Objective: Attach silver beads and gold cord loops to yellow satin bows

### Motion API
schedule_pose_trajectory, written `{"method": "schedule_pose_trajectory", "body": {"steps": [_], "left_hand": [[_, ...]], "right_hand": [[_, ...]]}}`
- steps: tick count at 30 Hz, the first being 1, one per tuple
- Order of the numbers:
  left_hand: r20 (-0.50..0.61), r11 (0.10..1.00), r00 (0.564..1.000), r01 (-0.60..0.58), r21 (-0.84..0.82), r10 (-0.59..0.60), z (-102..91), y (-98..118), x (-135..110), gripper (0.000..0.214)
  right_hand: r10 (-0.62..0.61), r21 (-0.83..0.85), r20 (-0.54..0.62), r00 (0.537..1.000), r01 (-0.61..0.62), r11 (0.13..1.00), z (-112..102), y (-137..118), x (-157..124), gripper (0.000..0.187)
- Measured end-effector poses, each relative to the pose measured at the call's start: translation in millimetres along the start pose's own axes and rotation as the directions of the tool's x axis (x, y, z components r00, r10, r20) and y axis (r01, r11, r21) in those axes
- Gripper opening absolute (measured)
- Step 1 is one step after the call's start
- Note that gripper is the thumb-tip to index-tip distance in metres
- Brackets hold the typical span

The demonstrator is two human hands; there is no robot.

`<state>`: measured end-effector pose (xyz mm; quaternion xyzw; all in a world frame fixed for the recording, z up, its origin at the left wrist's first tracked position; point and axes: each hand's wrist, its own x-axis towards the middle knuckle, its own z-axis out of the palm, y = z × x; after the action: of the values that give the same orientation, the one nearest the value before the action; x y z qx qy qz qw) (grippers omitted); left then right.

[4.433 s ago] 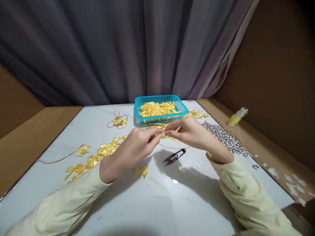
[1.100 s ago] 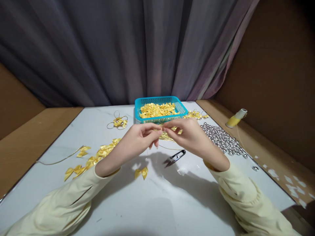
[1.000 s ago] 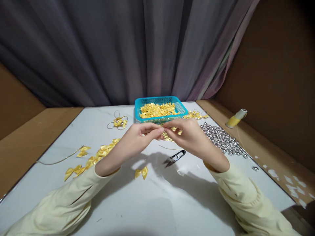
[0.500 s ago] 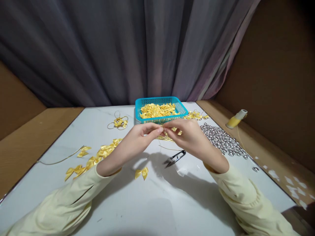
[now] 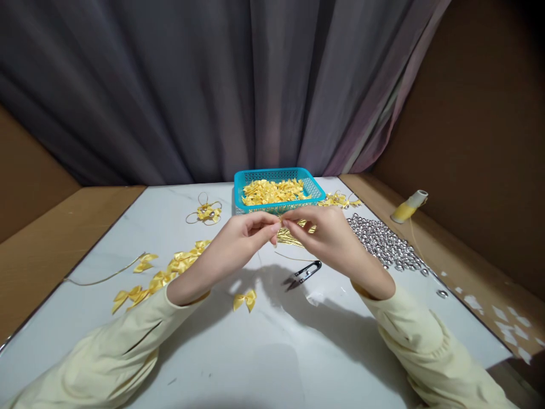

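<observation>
My left hand (image 5: 251, 234) and my right hand (image 5: 317, 227) meet over the table, thumbs and fingertips pinched together. Between the fingertips a little of a thin gold cord (image 5: 280, 216) shows; the rest of it is hidden. Beneath and behind the hands lies a bundle of gold cords (image 5: 293, 237). Nearer to me on the table are black thread snips (image 5: 303, 275), with their blades pointing left, and a single yellow ribbon bow (image 5: 244, 300). A row of yellow bows (image 5: 170, 270) runs beside my left forearm, which covers part of it.
A blue basket (image 5: 237, 190) full of yellow bows stands at the back. Silver beads (image 5: 381, 241) are heaped on the right, near a spool of yellow thread (image 5: 409, 206). Finished-looking bow loops (image 5: 208, 212) lie at back left, a loose cord (image 5: 102, 281) at far left.
The fingertips have shifted slightly, still pinched together. A cord end that hung below them no longer shows, and a left fingertip now appears lower. The arms stay in place.
</observation>
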<state>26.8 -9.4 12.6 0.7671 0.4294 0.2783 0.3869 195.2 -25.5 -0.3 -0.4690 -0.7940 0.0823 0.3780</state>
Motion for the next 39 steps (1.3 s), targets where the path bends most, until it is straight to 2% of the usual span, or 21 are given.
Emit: {"method": "schedule_pose_trajectory", "body": {"steps": [9, 15, 22, 31, 39], "left_hand": [[-0.067, 0.999, 0.997, 0.048, 0.022, -0.046, 1.9, 0.7, 0.4, 0.024], [-0.08, 0.998, 0.996, 0.04, 0.057, -0.035, 0.9, -1.7, 1.1, 0.025], [-0.071, 0.995, 0.997, 0.038, 0.096, -0.032, 1.4, -2.2, 0.9, 0.026], [-0.054, 0.99, 0.999, 0.008, 0.14, 0.0, 0.4, -4.9, 1.1, 0.028], [-0.059, 0.986, 0.998, 0.003, 0.169, 0.007, 3.0, -1.1, 0.2, 0.027]], "right_hand": [[0.014, -0.022, 0.001, 1.0, -0.014, 1.0, 1.0, 0.9, -1.0, 0.019], [0.028, -0.002, 0.013, 1.0, -0.028, 1.0, 0.4, 0.7, -0.2, 0.02], [0.05, 0.089, 0.099, 0.994, -0.059, 0.994, -3.8, 2.9, 0.8, 0.021], [0.025, 0.041, 0.136, 0.99, -0.031, 0.999, -9.0, 4.0, 1.2, 0.019], [0.057, -0.016, 0.183, 0.981, -0.055, 0.998, -6.8, 2.5, 0.8, 0.022]]}}
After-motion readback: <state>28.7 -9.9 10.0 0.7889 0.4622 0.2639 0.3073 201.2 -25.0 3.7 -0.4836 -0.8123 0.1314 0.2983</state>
